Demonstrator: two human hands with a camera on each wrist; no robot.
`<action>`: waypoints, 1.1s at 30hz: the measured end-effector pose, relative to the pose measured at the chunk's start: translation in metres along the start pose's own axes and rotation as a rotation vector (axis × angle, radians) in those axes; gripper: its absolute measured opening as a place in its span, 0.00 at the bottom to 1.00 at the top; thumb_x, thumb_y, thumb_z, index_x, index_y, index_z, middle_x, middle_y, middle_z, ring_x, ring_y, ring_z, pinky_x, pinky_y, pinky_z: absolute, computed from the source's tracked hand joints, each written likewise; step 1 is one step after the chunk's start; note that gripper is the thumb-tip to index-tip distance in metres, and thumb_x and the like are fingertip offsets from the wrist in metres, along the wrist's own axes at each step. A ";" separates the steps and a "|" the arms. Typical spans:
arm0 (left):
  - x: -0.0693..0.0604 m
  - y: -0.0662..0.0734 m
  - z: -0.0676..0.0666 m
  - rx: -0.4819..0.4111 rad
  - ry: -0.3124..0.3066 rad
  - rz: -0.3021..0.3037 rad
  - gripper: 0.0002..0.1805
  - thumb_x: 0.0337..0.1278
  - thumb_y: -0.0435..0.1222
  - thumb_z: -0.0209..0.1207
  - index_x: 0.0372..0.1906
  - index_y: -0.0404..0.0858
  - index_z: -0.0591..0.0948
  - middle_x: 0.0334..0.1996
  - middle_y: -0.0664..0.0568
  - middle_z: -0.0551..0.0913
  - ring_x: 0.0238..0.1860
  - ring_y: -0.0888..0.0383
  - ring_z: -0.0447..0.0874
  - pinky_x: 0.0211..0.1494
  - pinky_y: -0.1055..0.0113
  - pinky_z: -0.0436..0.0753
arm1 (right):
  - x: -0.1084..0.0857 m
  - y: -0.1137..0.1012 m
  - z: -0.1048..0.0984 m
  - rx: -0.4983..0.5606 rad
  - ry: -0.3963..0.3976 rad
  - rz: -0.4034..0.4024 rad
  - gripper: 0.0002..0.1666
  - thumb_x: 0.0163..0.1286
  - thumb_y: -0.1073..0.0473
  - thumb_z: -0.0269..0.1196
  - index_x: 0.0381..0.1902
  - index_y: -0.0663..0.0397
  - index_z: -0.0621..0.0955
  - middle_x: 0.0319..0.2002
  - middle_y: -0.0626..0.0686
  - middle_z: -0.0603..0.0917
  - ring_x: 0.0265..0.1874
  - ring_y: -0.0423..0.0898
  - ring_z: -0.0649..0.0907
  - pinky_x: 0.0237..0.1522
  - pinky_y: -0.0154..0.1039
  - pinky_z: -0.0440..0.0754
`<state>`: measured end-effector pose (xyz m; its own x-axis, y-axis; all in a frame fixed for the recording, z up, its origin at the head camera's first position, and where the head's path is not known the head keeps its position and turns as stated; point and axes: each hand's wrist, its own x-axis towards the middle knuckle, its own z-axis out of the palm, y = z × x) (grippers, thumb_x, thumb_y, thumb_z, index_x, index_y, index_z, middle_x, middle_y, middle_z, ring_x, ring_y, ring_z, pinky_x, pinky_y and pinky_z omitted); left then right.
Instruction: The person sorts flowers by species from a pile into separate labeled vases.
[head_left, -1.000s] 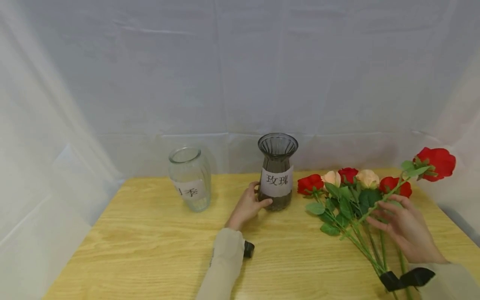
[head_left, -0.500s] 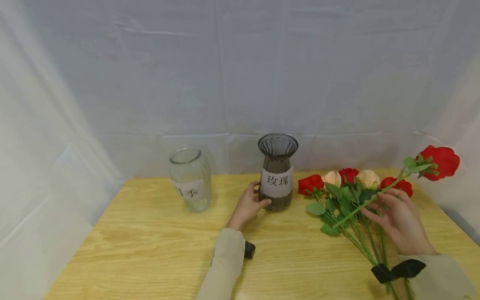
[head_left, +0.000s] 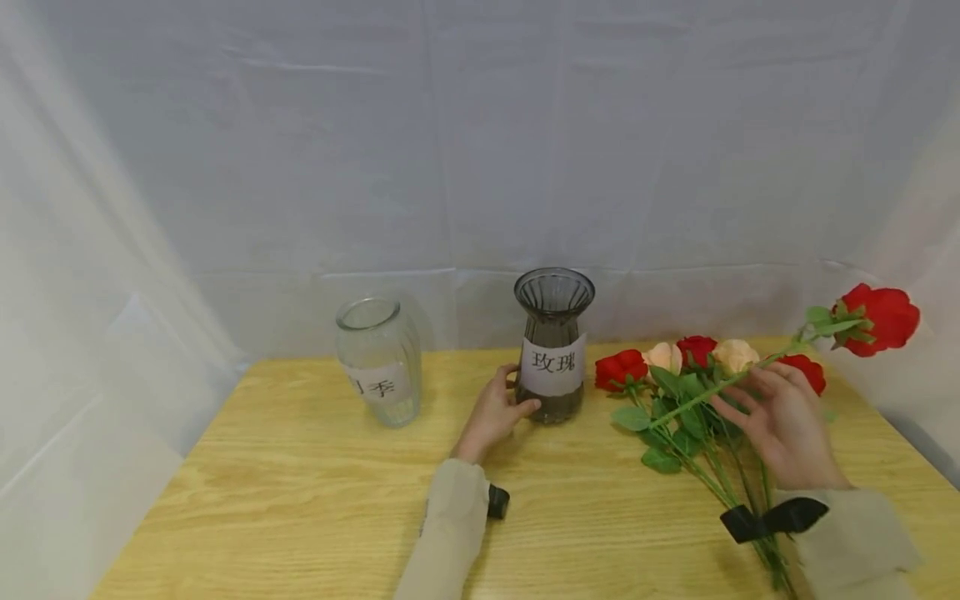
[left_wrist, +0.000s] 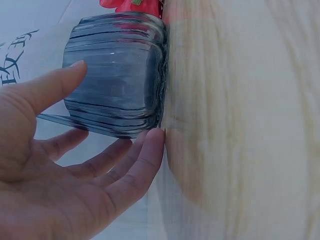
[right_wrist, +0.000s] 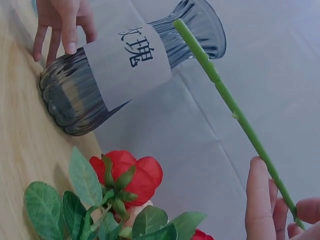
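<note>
A grey glass vase (head_left: 555, 333) with a white paper label stands upright on the table. Around its lower left side, the thumb and fingers of my left hand (head_left: 497, 417) hold it; in the left wrist view the thumb (left_wrist: 70, 80) lies on the glass. My right hand (head_left: 783, 421) pinches the green stem of a red rose (head_left: 877, 321), above the other flowers. The bloom points up and right, while the bare stem end (right_wrist: 185, 32) points left toward the vase, lower than its mouth. Nothing stands inside the vase.
Several red and peach roses (head_left: 737, 357) lie on the wooden table (head_left: 315, 500) under my right hand, stems toward me. A clear glass vase (head_left: 381, 358) with a paper label stands to the left. Behind the table hangs a pale sheet (head_left: 480, 150).
My right hand has moved left and slightly away from me, carrying the red rose; its stem end has swung left and up. My left hand stays at the grey vase.
</note>
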<state>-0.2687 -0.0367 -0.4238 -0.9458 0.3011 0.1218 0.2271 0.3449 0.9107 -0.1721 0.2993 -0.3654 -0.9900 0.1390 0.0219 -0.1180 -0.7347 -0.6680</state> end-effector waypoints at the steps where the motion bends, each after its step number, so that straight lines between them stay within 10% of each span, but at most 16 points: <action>1: 0.001 -0.001 0.000 0.000 0.000 -0.004 0.36 0.65 0.33 0.66 0.72 0.26 0.63 0.62 0.28 0.72 0.58 0.36 0.79 0.55 0.54 0.83 | 0.001 0.001 0.001 0.003 -0.003 -0.007 0.07 0.80 0.67 0.52 0.45 0.50 0.66 0.32 0.52 0.77 0.30 0.51 0.79 0.41 0.50 0.86; 33: 0.001 0.005 0.003 -0.001 0.010 -0.062 0.37 0.64 0.28 0.65 0.73 0.26 0.62 0.62 0.28 0.72 0.58 0.35 0.79 0.54 0.51 0.83 | 0.018 0.008 0.066 0.137 0.059 -0.104 0.09 0.78 0.69 0.55 0.43 0.54 0.66 0.32 0.55 0.79 0.30 0.56 0.82 0.41 0.54 0.87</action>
<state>-0.2675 -0.0324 -0.4202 -0.9603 0.2702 0.0691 0.1678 0.3620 0.9169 -0.1964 0.2516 -0.3212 -0.9662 0.2549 0.0396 -0.2331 -0.7970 -0.5571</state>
